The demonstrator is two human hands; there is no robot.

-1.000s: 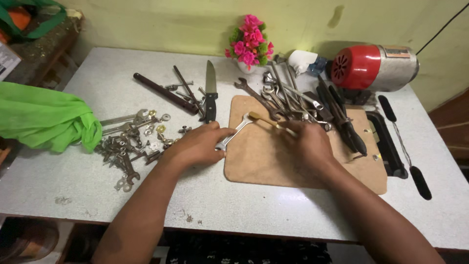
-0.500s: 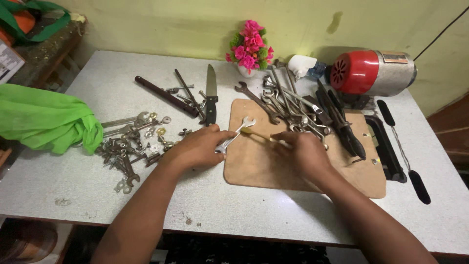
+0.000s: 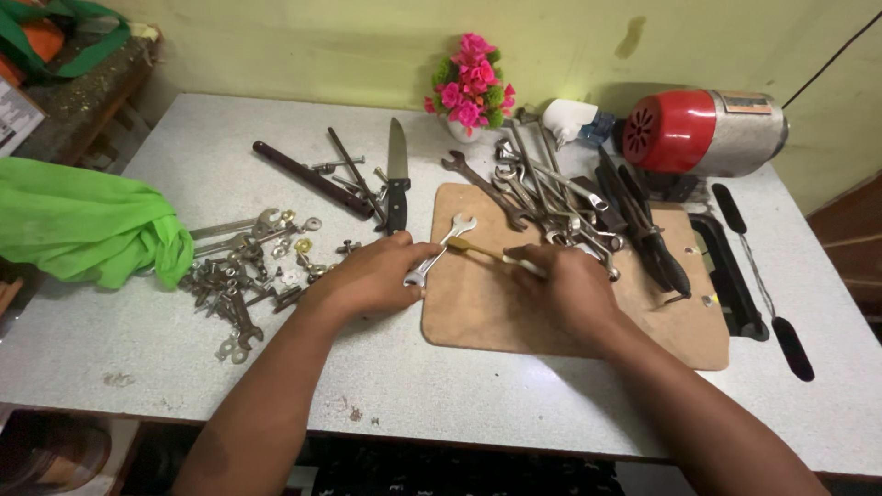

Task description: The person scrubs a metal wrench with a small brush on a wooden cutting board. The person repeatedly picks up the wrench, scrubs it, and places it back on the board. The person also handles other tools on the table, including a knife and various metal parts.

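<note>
Flat wooden board (image 3: 514,321) lies on the speckled grey table (image 3: 138,349), right of centre. On the board's left end, a small silver open-ended wrench (image 3: 441,250), with the left hand (image 3: 372,276) on its near end. Right hand (image 3: 570,285) on the board just right of it, holding a thin yellow-tipped brush (image 3: 482,251) that touches the wrench. Behind the right hand, a heap of steel spanners (image 3: 542,197). Left of the board, a scatter of small nuts and washers (image 3: 243,276); further left, a bunched green cloth (image 3: 83,225). Black-handled kitchen knife (image 3: 397,179) behind the left hand. Red and silver blower (image 3: 703,133) at the far right.
</note>
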